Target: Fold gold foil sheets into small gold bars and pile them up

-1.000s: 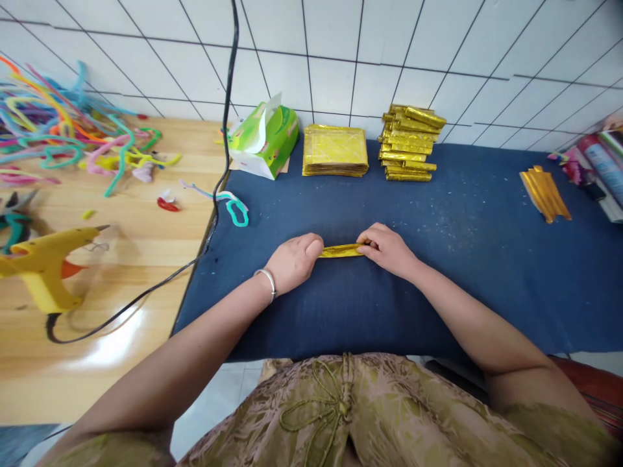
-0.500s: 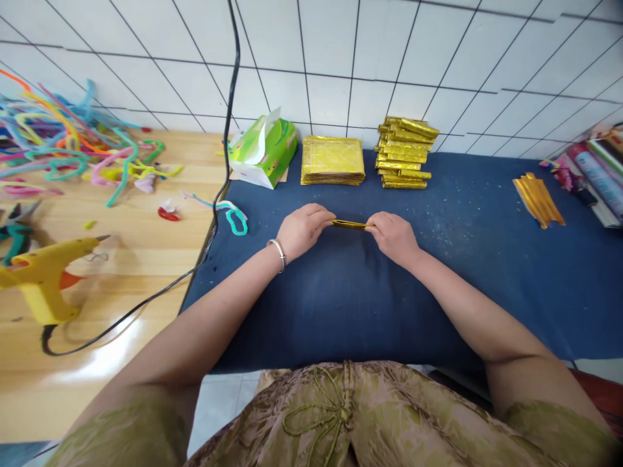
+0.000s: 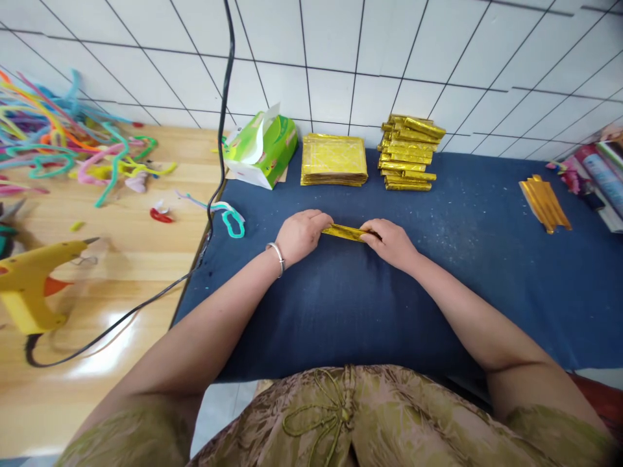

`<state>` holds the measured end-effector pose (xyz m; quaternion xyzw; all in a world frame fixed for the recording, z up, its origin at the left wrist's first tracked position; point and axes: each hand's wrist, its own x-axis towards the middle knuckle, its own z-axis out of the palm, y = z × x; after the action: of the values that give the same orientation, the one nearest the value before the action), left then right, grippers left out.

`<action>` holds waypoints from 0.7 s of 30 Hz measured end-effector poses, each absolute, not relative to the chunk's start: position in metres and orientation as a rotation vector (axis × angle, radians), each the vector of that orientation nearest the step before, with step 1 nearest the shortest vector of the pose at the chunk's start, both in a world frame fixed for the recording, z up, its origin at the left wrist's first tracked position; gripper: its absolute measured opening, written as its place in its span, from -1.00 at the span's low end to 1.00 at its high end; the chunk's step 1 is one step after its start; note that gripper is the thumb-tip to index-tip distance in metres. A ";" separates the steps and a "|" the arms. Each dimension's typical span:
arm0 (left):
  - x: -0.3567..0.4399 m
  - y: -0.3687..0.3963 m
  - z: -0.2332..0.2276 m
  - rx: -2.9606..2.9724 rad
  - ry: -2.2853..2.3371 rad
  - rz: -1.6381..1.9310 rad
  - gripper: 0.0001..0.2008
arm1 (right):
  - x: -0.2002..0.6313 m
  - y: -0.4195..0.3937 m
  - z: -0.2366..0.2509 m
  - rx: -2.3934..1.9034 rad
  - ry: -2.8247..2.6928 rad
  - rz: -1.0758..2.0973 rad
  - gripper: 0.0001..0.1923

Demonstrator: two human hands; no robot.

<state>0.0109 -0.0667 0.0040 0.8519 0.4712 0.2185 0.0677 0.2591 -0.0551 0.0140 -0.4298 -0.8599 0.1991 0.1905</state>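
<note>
A narrow folded strip of gold foil paper [image 3: 346, 232] is held between both hands, low over the blue cloth [image 3: 462, 259] that covers this part of the desk. The left hand [image 3: 299, 235] is closed on the strip's left end, with a silver bangle [image 3: 277, 256] seen at the wrist. The right hand [image 3: 389, 241] is pinched shut on the right end. Whether the strip rests on the cloth or is lifted just clear of it cannot be told from this angle.

Beyond the hands, against the tiled wall [image 3: 331, 71], a flat stack of gold sheets [image 3: 333, 159] is laid, and just beside it a pile of folded gold strips [image 3: 409, 153]. A green tissue box [image 3: 260, 149] is set at the cloth's left corner. A few loose gold pieces [image 3: 544, 202] are noted well apart on the right. On the bare wooden desk [image 3: 121, 259] at left, a yellow glue gun [image 3: 34, 282], its black cord [image 3: 214, 188] and a tangle of coloured pipe cleaners [image 3: 63, 139] are seen.
</note>
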 end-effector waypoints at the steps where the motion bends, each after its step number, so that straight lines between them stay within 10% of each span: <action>1: 0.010 -0.066 0.004 2.566 1.412 0.661 -0.75 | 0.256 -0.055 0.016 -1.170 -2.431 0.599 -0.84; 21: 0.007 -0.066 0.018 1.602 1.357 0.590 -0.87 | 0.234 -0.056 0.018 -1.261 -2.365 0.819 -0.86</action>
<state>0.0069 -0.0658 0.0176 0.6514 0.5519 0.2398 0.4621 0.2336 -0.0559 0.0177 -0.4437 -0.8317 0.2880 0.1689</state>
